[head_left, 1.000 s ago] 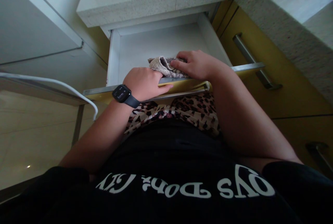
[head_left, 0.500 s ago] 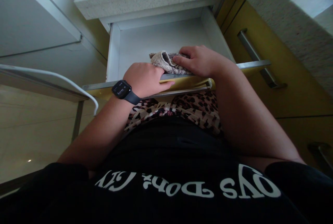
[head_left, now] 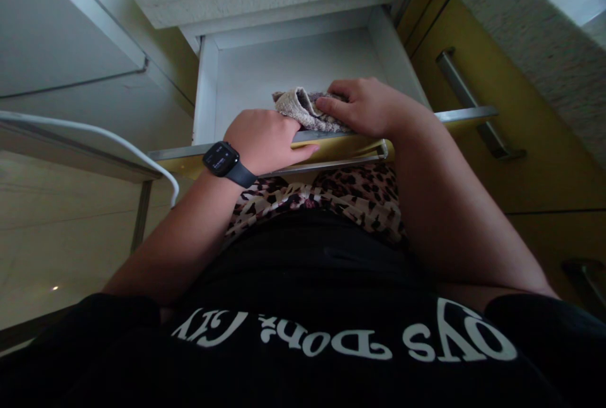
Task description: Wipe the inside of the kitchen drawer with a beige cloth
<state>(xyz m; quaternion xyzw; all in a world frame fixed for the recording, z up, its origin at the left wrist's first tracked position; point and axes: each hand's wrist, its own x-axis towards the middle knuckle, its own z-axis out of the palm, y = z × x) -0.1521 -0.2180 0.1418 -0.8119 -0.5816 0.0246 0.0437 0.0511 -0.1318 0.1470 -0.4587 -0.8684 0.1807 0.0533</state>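
A pulled-out white drawer with a yellow front stands before me. My left hand, a dark watch on its wrist, grips the top edge of the drawer front, the thumb outside and the fingers hidden on the inner side. A grey-beige, rumpled cloth is bunched just behind that edge. My right hand is closed on the cloth's right part, pressing it down near the front panel; some of its fingertips are hidden.
A speckled stone countertop overhangs the drawer. To the right, yellow cabinet fronts carry a metal bar handle. A white cable curves in from the left, near a pale cabinet panel.
The camera view has shifted very slightly. Both hands, the cloth and the drawer keep almost the same places.
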